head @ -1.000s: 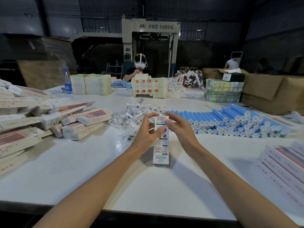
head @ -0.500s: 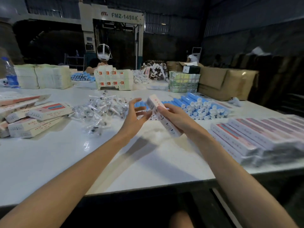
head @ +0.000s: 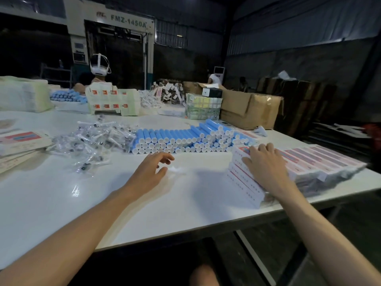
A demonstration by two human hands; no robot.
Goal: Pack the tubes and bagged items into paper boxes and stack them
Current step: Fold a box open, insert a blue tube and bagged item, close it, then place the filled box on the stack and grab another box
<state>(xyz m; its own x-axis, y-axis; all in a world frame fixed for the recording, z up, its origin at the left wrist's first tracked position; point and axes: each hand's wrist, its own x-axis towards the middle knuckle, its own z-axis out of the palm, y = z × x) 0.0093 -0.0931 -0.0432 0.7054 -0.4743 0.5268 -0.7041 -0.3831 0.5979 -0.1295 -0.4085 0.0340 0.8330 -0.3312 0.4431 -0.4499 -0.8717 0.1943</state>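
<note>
Paper boxes, white and oblong with red-and-blue printed faces (head: pixel 321 159), are seen from the head camera stacked in flat layered rows at about three o'clock on the white table (head: pixel 195 199), close to its near edge. The right hand (head: pixel 266 164) is laid palm down on the top of the stack at its near left corner, with the fingers spread over the uppermost box and the thumb set against the stack's left side; nothing is clasped.

The left hand (head: pixel 148 172) is held just above the bare tabletop near the middle, well apart from the stack, with fingers loosely bent and nothing held.

Light-blue tubes with white caps (head: pixel 177 137) are piled in rows at twelve o'clock, caps turned toward the viewer. Small items in clear plastic bags (head: pixel 94 139) lie heaped just beside them at about eleven o'clock. Flat, unfolded paper cartons (head: pixel 20 141) are spread at nine o'clock.

At the far side, toward eleven o'clock, another person in a white headset (head: pixel 100 68) is seated, and brown cardboard cartons (head: pixel 249 110) stand at about one o'clock.
</note>
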